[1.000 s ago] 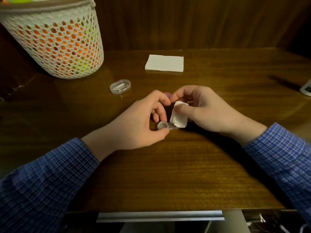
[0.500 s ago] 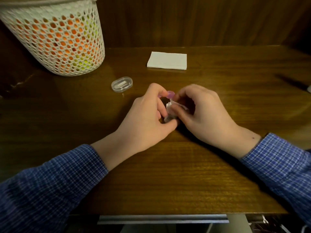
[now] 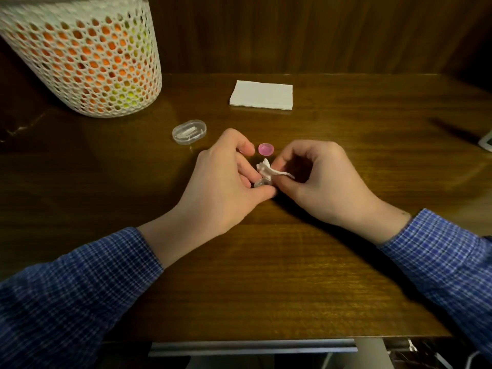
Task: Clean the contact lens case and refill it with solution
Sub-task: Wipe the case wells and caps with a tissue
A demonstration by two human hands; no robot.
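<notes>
The clear contact lens case [image 3: 260, 184] lies on the wooden table [image 3: 266, 275] at the middle, mostly hidden between my hands. My left hand [image 3: 226, 182] pinches it between thumb and fingers. My right hand [image 3: 316, 179] pinches a crumpled white tissue [image 3: 266, 170] and presses it into the case from the right. A pink round cap [image 3: 266, 149] lies on the table just behind the case, apart from both hands.
A white perforated basket [image 3: 82, 57] with orange and yellow contents stands at the back left. A small clear oval box [image 3: 189, 131] lies left of the hands. A folded white napkin [image 3: 261, 95] lies at the back. A white object [image 3: 486, 142] shows at the right edge.
Both hands shifted slightly and the tissue is now more crumpled into the case. My left index finger moved off the pink cap, which now shows fully.
</notes>
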